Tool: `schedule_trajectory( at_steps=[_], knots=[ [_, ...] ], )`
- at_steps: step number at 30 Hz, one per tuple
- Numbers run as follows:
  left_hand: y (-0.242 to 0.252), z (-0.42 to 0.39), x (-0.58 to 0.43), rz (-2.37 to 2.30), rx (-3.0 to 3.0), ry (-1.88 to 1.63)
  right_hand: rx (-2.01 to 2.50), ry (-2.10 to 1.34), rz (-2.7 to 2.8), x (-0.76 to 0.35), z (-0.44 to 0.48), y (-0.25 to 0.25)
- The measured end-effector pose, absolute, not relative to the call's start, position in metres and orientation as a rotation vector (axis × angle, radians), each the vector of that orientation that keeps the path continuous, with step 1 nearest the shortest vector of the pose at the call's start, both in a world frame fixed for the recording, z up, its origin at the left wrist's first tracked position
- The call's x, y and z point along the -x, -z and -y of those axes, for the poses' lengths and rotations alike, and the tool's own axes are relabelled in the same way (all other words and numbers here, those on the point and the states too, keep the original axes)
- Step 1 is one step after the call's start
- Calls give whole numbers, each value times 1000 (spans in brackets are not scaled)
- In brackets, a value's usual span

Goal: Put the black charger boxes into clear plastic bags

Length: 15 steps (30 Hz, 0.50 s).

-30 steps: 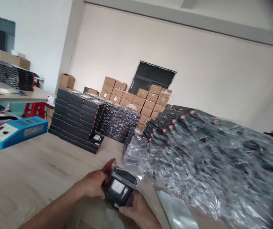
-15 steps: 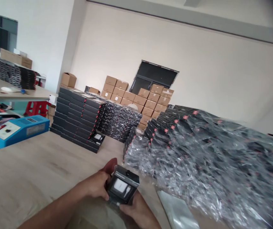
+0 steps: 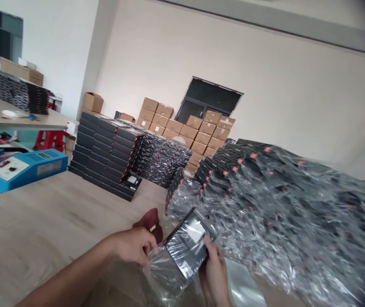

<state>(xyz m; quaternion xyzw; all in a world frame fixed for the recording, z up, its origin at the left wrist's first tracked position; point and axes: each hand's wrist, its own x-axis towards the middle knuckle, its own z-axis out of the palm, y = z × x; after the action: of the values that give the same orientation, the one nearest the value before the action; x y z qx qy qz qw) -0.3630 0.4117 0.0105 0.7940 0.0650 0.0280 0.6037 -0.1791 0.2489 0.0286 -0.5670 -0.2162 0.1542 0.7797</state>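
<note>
A black product box (image 3: 187, 245) with a white device pictured on its front sits inside a clear plastic bag (image 3: 163, 277), tilted above the table. My right hand (image 3: 214, 264) grips the bagged box along its right side, thumb on the front face. With fingers pinched, my left hand (image 3: 137, 247) holds the loose open end of the bag at the lower left. Just beyond the left hand lies a dark red object (image 3: 150, 221), perhaps cloth or a cap. A stack of flat clear bags (image 3: 242, 283) rests on the table beside my right hand.
Bagged black boxes (image 3: 281, 213) are piled high on the right. Unbagged black boxes (image 3: 105, 153) stand stacked at the table's far side. A blue machine (image 3: 30, 168) is at the left. Brown cartons (image 3: 185, 132) rise by the back wall.
The box now shows inside a clear bag and has turned and moved right. My left hand has shifted from the box to the bag's loose end.
</note>
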Motion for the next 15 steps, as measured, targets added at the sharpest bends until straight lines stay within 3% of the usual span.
schedule_trajectory(
  at_steps=[9, 15],
  knots=[
    [-35, -391, 361, -119, -1826, -522, 1334, -477, 518, 220, -273, -19],
    [-38, -408, 359, -377, -1644, -985, 1604, -434, 1138, 267, -287, 9]
  ],
)
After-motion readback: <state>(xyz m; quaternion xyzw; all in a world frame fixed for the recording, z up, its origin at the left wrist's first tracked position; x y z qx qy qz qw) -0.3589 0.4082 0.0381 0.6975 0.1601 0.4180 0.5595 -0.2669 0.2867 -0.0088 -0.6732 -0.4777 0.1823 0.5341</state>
